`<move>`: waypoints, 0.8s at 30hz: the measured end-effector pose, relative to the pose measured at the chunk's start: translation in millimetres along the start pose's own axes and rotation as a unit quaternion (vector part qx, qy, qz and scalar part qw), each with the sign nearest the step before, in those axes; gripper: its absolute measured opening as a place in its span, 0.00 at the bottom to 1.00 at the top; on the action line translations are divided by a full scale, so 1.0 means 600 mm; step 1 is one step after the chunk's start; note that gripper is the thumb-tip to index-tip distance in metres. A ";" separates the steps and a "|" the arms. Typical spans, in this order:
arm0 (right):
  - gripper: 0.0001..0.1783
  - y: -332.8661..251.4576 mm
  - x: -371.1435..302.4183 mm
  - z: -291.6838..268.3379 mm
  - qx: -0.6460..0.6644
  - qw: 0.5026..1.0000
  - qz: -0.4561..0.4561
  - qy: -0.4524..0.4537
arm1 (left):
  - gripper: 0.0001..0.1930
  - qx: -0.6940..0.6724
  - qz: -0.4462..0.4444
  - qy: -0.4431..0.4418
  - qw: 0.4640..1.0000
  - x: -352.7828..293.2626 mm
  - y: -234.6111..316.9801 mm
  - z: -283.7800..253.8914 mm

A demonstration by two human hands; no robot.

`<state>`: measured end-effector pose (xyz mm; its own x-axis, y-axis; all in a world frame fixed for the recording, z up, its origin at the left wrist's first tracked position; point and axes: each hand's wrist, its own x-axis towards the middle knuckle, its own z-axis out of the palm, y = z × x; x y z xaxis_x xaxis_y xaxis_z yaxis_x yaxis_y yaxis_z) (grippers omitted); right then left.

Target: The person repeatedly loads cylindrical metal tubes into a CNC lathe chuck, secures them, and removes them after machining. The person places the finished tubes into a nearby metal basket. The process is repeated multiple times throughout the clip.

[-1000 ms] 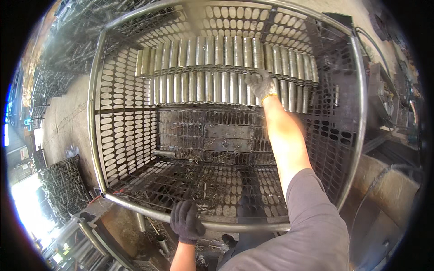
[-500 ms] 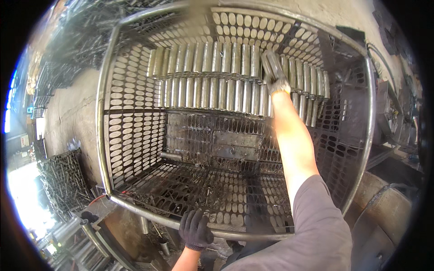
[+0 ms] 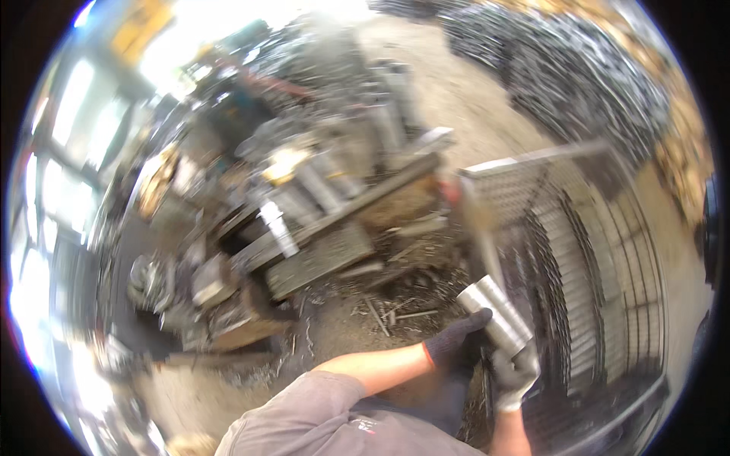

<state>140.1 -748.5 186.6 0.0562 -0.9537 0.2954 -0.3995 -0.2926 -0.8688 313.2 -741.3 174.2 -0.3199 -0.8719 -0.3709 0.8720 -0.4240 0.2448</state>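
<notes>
Two short shiny metal tubes (image 3: pixel 494 313) lie side by side at a slant in front of me. My right hand (image 3: pixel 517 374), in a pale grey glove, is closed around their lower end. A dark glove covers my left hand (image 3: pixel 461 339), whose fingers close against the tubes' left side; motion blur softens its grip. Just right of both hands stands the wire-mesh crate (image 3: pixel 498 163), holding rows of similar metal tubes (image 3: pixel 585 281).
Left of the crate is a low bench of heavy beams (image 3: pixel 342 209) with upright metal cylinders (image 3: pixel 312 190) on it. Metal scraps and thin rods (image 3: pixel 391 315) litter the floor before it. A large heap of dark metal parts (image 3: pixel 563 76) lies beyond the crate.
My view has swung left, away from the crate. The right hand has lifted tubes out of the row. My left hand has left the crate's rim and come to the tubes.
</notes>
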 end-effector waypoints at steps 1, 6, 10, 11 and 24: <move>0.21 -0.056 -0.044 0.039 -0.014 0.992 -0.108 -0.062 | 0.34 -0.071 0.024 0.010 0.997 -0.089 0.028 -0.016; 0.18 -0.283 -0.242 0.177 0.032 0.880 -0.333 -0.337 | 0.26 -0.006 0.171 0.121 0.978 -0.535 0.152 -0.100; 0.43 -0.442 -0.311 0.306 0.001 0.903 -0.185 -0.388 | 0.18 0.102 0.283 0.168 0.939 -0.799 0.184 -0.140; 0.50 -0.481 -0.324 0.347 0.006 0.864 -0.155 -0.480 | 0.17 0.134 0.301 0.158 0.931 -0.843 0.189 -0.148; 0.23 -0.722 -0.474 0.787 0.098 0.780 -0.091 -0.611 | 0.20 0.201 0.551 0.556 0.588 -1.292 0.352 -0.305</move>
<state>729.2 -383.1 291.2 0.9738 -0.2144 -0.0753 -0.1432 -0.3216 -0.9360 813.0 -109.9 349.3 0.9937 -0.0666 -0.0898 0.0919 0.0301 0.9953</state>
